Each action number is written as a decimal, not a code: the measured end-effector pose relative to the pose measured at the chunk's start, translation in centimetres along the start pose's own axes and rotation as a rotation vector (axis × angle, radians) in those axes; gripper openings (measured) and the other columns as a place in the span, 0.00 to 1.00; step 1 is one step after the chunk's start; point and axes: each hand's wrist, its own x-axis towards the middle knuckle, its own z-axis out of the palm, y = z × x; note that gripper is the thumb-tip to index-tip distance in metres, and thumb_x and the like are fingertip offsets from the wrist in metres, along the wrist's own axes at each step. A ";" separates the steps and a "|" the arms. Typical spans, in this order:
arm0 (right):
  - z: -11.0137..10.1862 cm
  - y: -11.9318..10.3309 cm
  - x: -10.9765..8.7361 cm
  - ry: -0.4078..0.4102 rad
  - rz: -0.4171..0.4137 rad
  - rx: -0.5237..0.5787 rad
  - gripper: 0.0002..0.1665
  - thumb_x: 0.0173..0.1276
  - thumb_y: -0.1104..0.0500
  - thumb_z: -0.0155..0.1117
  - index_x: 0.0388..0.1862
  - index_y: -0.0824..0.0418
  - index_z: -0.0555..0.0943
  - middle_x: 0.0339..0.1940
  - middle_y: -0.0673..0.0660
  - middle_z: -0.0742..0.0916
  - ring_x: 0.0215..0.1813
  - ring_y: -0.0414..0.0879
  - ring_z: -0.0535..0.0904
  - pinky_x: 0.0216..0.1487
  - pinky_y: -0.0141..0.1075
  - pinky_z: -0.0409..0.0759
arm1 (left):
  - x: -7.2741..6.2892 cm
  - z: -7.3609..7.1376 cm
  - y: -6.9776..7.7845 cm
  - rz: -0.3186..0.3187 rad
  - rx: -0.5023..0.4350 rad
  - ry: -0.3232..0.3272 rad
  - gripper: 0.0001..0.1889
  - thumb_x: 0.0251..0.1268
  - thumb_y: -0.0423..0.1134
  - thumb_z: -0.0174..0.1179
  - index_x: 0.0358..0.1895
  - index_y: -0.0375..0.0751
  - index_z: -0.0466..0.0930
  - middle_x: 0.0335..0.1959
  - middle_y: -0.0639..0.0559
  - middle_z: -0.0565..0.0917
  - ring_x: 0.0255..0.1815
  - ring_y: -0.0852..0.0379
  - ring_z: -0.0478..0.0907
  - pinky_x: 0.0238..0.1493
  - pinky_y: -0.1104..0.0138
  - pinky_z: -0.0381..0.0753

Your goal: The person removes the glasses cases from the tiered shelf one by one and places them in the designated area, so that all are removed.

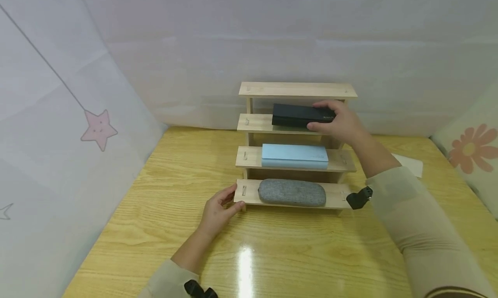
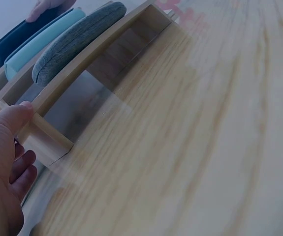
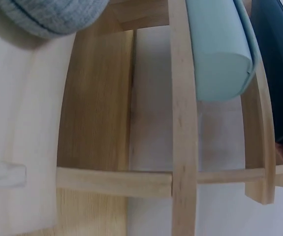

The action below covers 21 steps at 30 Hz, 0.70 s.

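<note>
My right hand [image 1: 342, 123] grips the right end of a black glasses case [image 1: 292, 115], thumb in front and fingers over the back. The case lies along the second shelf from the top of a stepped wooden rack [image 1: 297, 89]. My left hand [image 1: 215, 211] holds the left end of the lowest shelf, its thumb on the edge in the left wrist view. A light blue glasses case [image 1: 294, 155] rests on the shelf below the black one. On the lowest shelf sits a grey fabric glasses case [image 1: 292, 192]. The right wrist view catches only part of the right hand.
The rack stands on a wood-grain table [image 1: 175, 172], near a pale cloth backdrop [image 1: 210, 52]. A flat white item [image 1: 408, 165] lies on the table to the right, partly behind the right forearm. The top shelf spans above the black case.
</note>
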 end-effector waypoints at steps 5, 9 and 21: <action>-0.8 0.1 -0.6 0.010 0.029 -0.003 0.49 0.55 0.32 0.71 0.72 0.48 0.67 0.80 0.56 0.61 0.80 0.62 0.51 0.73 0.68 0.56 | 0.1 0.0 0.1 -0.002 -0.005 -0.001 0.30 0.58 0.38 0.71 0.64 0.33 0.74 0.65 0.40 0.77 0.63 0.44 0.77 0.63 0.59 0.79; -1.3 0.5 -1.2 0.027 0.030 0.009 0.48 0.56 0.34 0.71 0.73 0.47 0.67 0.80 0.56 0.61 0.80 0.62 0.50 0.73 0.69 0.54 | 0.1 0.1 0.0 -0.006 -0.009 -0.004 0.30 0.58 0.37 0.70 0.64 0.33 0.74 0.65 0.40 0.77 0.63 0.44 0.77 0.63 0.59 0.80; -2.6 2.2 -2.7 0.074 0.071 0.034 0.47 0.59 0.38 0.72 0.74 0.49 0.66 0.80 0.58 0.61 0.79 0.64 0.52 0.72 0.70 0.56 | 0.0 -0.1 -0.2 -0.005 -0.014 0.003 0.31 0.57 0.37 0.71 0.64 0.32 0.73 0.65 0.39 0.76 0.63 0.43 0.77 0.64 0.58 0.79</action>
